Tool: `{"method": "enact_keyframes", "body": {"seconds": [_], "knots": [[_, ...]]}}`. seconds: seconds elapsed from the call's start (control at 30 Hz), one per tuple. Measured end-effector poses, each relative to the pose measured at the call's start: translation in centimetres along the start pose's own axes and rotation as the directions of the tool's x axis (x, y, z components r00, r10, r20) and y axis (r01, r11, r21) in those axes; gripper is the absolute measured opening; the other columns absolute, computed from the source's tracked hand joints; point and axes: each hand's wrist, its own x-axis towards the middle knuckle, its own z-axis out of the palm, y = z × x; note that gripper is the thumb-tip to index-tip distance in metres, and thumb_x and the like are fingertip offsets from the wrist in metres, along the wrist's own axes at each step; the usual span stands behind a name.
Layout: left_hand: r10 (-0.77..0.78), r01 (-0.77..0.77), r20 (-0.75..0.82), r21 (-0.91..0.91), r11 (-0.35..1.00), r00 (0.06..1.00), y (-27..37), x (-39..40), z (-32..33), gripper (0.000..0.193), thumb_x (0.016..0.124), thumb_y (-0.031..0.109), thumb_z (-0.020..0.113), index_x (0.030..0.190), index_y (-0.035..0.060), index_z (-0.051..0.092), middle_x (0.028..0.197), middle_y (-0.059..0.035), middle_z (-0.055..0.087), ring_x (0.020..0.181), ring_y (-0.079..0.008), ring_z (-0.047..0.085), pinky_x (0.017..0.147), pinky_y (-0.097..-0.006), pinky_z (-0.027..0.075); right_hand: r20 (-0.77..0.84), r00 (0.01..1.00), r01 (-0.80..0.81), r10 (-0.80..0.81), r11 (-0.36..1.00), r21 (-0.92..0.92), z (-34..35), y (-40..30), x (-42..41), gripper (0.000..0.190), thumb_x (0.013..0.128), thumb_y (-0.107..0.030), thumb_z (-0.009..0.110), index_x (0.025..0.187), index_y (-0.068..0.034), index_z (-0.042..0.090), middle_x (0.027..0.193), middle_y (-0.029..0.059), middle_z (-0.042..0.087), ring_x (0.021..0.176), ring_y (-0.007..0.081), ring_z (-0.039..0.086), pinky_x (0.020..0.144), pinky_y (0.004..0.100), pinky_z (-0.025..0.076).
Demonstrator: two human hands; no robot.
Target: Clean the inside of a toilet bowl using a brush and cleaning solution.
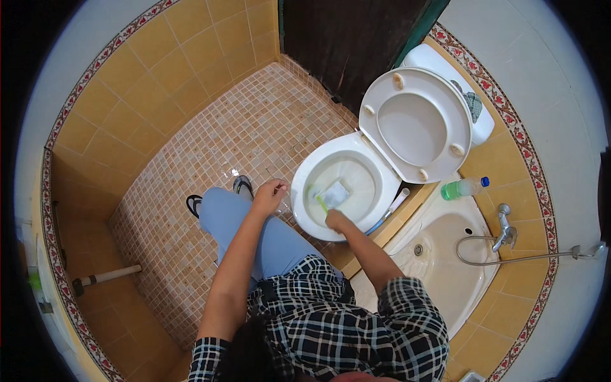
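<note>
My right hand (337, 221) is closed round the green handle of a brush (322, 204), over the front part of the white toilet bowl (305, 167). The brush's head is blurred against the inner wall of the bowl, so its shape cannot be told. My left hand (273, 193) is held just outside the bowl's rim, fingers loosely curled, with nothing seen in it. The toilet seat and lid (367, 124) stand raised against the cistern (484, 122), where a checked cloth (472, 106) lies.
A bathtub (453, 229) with a chrome mixer tap (504, 229) and hose lies to the right. A bottle of green liquid (459, 189) stands on its edge. A white pipe (400, 199) is between bowl and tub. A dark door (343, 43) is behind; a wall pipe (112, 275) juts out left.
</note>
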Motion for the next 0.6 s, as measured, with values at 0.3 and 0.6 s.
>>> {"method": "enact_keyframes", "body": {"seconds": [0.3,0.6], "knots": [[-0.011,0.011,-0.026,-0.019,1.0,1.0,-0.3,0.0,-0.3,0.016,0.082,0.011,0.053,0.092,0.0007,0.059,0.083,-0.0109,0.061,0.071,-0.0173,0.058,0.067,-0.0282,0.046,0.137,0.981,-0.143,0.139,0.99,0.016,-2.0,-3.0,-3.5,0.017,0.068,-0.002,0.046,0.073,0.008,0.06,0.065,0.024,0.059,0.052,0.0305,0.059,0.047,0.0383,0.047],[0.004,-0.004,-0.014,-0.023,1.0,1.0,-0.5,0.1,-0.3,0.011,0.083,0.008,0.052,0.088,-0.0004,0.058,0.076,-0.0044,0.057,0.066,-0.0101,0.054,0.062,-0.0233,0.044,0.245,0.96,-0.148,0.133,0.988,0.046,-2.6,-2.5,-3.1,0.021,0.071,-0.005,0.046,0.078,0.008,0.06,0.075,0.0254,0.06,0.067,0.032,0.062,0.056,0.0391,0.049]]}}
